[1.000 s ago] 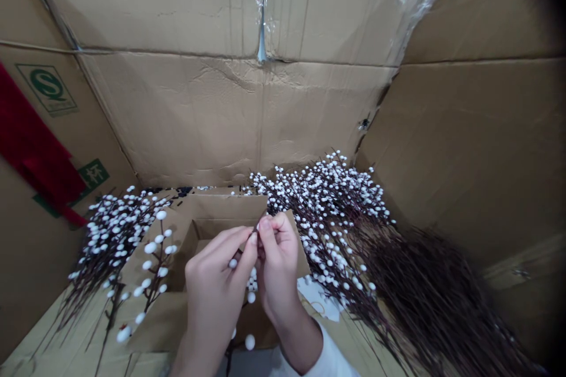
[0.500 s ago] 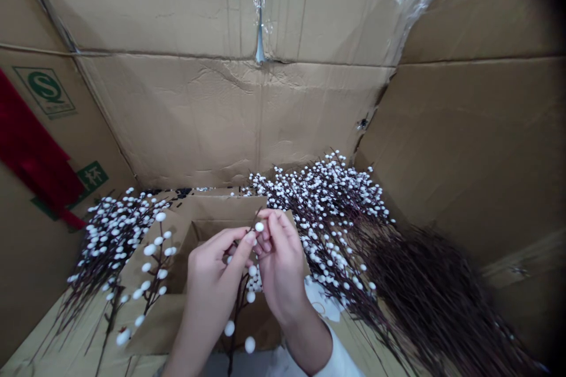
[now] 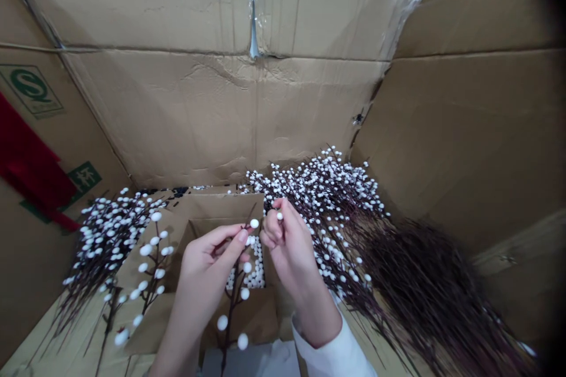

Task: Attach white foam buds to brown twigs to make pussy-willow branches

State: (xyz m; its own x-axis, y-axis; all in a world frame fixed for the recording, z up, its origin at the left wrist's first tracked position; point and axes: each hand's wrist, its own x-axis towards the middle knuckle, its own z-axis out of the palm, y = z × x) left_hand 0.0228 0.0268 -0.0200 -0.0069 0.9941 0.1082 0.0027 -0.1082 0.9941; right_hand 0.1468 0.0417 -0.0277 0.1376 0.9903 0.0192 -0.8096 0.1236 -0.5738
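Note:
My left hand point(image 3: 212, 265) pinches a dark brown stem of artificial berries point(image 3: 230, 312) near its top, above a cardboard box. Several white berries stick out along the stem, one of them just by my left fingertips. To the right, apart from the stem, my right hand point(image 3: 289, 241) is closed with a single white berry point(image 3: 279, 216) between thumb and fingers. Many loose white berries point(image 3: 254, 271) lie inside the open cardboard box point(image 3: 225, 206) below my hands.
A finished-looking berry branch point(image 3: 152, 265) leans at the box's left flap. Bunches of white-berried branches lie left point(image 3: 110, 230) and right point(image 3: 318, 188). Bare dark stems point(image 3: 433, 288) are heaped at the right. Cardboard walls point(image 3: 198, 112) enclose the place; red cloth point(image 3: 30, 159) hangs left.
My right hand has moved away from the stem to the right and now shows a white berry in its fingers. My left hand keeps its pinch on the stem.

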